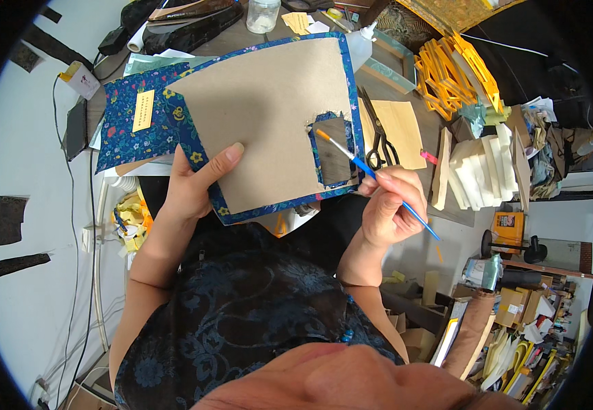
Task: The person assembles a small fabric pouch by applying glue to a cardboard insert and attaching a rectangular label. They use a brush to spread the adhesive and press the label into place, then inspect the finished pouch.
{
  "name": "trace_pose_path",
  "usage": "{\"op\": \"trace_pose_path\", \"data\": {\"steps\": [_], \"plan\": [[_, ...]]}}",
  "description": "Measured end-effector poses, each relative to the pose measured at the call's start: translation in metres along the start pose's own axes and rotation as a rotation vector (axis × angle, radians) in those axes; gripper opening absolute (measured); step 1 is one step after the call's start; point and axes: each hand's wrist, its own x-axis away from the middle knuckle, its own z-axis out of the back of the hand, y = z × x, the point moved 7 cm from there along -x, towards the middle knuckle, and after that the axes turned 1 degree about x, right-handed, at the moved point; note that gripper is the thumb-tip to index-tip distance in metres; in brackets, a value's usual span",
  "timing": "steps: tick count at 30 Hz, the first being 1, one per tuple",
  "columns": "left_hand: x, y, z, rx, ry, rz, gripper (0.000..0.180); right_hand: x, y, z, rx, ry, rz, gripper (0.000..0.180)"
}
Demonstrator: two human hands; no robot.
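Fabric-covered board (262, 123) held up over the near edge of the desk (235, 33), hiding much of that edge; bare grey-beige face upward, blue floral border around it, long axis running roughly left to right, right end slightly raised toward the far edge. Left hand (197, 181) pinches its near left corner region, thumb flat on the face, the other fingers hidden underneath. Blue floral panel (118, 137) with a small pale label (144, 109) lies left of it; whether the two join cannot be made out. Ragged-edged cut-out (315, 154) toward the board's right end, long axis running near to far. Right hand (393, 208) pinches a blue-handled paintbrush (363, 167) between thumb and fingers, bristles up-left over the cut-out, handle end down-right; contact with the board cannot be told. Black scissors (378, 128), blades toward the far edge, on a kraft sheet (407, 133) partly covered by the board. Clear jar (263, 15) at the desk's far edge, top cut off, contents indistinct. White squeeze bottle (359, 46) half hidden behind the board, contents unseen.
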Motion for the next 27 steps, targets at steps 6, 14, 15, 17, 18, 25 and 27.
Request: {"op": "trace_pose_path", "data": {"steps": [6, 14, 15, 17, 18, 25, 27], "plan": [[0.003, -0.001, 0.001, -0.025, -0.006, -0.008, 0.045, -0.008, -0.002, -0.010, 0.135, -0.106, 0.147, 0.025], [0.007, 0.002, 0.003, -0.042, 0.011, 0.021, 0.051, -0.012, -0.006, -0.007, 0.121, -0.112, 0.186, 0.022], [0.007, 0.002, 0.003, -0.064, 0.022, 0.023, 0.053, -0.014, -0.007, -0.011, 0.127, -0.146, 0.184, 0.023], [0.009, 0.004, 0.002, -0.067, 0.022, 0.030, 0.053, -0.013, -0.005, -0.010, 0.148, -0.156, 0.143, 0.021], [0.009, 0.005, 0.001, -0.067, 0.020, 0.031, 0.053, -0.012, -0.006, -0.006, 0.134, -0.128, 0.146, 0.021], [0.012, 0.009, -0.001, -0.032, 0.029, 0.039, 0.049, -0.014, -0.004, -0.002, 0.057, -0.132, 0.135, 0.020], [0.013, 0.012, -0.004, -0.026, 0.036, 0.036, 0.050, -0.016, -0.004, -0.008, 0.085, -0.201, 0.157, 0.020]]}}
